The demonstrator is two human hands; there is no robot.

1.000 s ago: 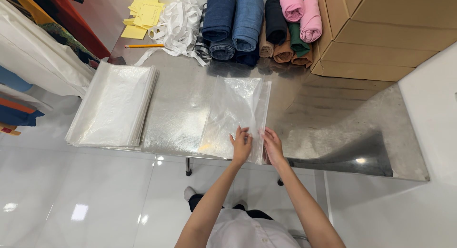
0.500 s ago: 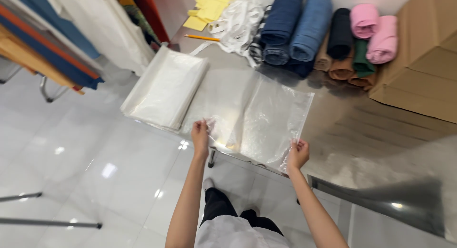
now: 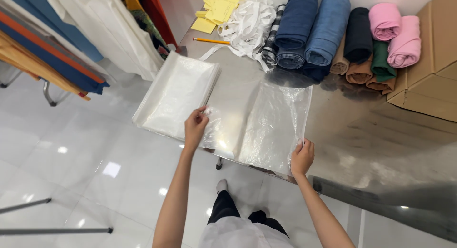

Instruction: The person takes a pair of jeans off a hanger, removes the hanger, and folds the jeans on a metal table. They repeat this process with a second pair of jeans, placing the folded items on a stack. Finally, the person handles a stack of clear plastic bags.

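Steel table [image 3: 362, 134], seen from above, with a clear plastic bag [image 3: 271, 119] lying flat on it — long axis running away from the person, near edge overhanging the table's front. Stack of similar bags [image 3: 178, 93] just to its left; rolled garments [image 3: 333, 34] well beyond the far edge. Left hand [image 3: 195, 126] grips the bag's near-left corner, fingers curled shut on the film. Right hand [image 3: 302, 157] pinches the near-right corner, thumb over the film and fingers under it. Both hands sit at the near edge, one at each corner — the bag extends forward from the fingers, neither hand nearer than the other.
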